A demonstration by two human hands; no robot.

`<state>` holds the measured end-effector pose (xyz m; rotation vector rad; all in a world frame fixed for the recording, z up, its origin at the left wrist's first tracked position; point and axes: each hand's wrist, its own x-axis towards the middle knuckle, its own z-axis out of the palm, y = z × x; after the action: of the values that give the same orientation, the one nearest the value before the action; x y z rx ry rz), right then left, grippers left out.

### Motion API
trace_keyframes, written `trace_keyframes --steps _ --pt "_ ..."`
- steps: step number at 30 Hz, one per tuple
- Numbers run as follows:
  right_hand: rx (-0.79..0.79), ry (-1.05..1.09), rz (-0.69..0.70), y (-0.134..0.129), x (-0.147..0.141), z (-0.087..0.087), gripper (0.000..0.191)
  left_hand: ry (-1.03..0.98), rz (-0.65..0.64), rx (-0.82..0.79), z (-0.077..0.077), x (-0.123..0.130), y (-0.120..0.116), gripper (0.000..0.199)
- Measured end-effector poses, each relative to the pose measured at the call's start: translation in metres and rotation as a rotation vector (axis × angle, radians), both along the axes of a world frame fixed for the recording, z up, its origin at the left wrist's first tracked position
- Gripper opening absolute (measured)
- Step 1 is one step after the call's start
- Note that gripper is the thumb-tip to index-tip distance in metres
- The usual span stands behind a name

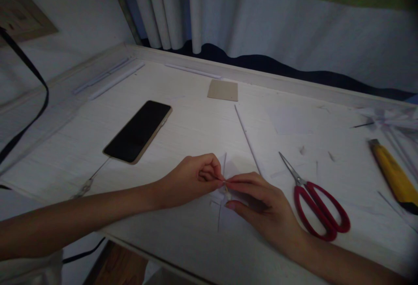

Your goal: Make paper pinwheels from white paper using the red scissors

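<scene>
Over the white table, my left hand (pixel 196 174) is closed in a pinch, thumb against forefinger. What lies in that pinch is too small to name. My right hand (pixel 267 206) meets it fingertip to fingertip, its fingers and thumb bent around a small whitish piece (pixel 227 194), whose kind I cannot make out. Beneath the hands a thin pale strip (pixel 218 219) lies near a scrap of white paper (pixel 215 204). To the right of my right hand lie scissors (pixel 318 206) with red handles, blades slightly apart and pointing away.
A black-screened phone (pixel 139 132) with a strap lies left. Behind are a grey-brown card square (pixel 223 90), a thin white stick (pixel 248 139) and rolled paper sticks (pixel 117 81). A yellow utility knife (pixel 393 171) and tangled strips (pixel 396 121) sit far right. A curtain (pixel 261 23) hangs behind.
</scene>
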<state>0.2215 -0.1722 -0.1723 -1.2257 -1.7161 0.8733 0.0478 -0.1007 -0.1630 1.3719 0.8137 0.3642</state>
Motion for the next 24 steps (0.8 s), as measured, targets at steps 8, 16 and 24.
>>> trace_keyframes --steps 8,16,24 --pt "0.028 -0.025 0.009 -0.0019 -0.0002 -0.0007 0.030 -0.004 0.013 0.022 -0.0004 -0.0009 -0.0019 0.014" --pt "0.072 -0.059 0.040 -0.0029 0.0001 -0.0011 0.030 0.046 -0.016 0.073 0.0008 -0.0008 -0.0022 0.007" --pt "0.089 -0.085 0.057 -0.0052 0.0016 -0.0036 0.026 0.065 -0.041 0.092 -0.0009 -0.0020 -0.0027 0.007"
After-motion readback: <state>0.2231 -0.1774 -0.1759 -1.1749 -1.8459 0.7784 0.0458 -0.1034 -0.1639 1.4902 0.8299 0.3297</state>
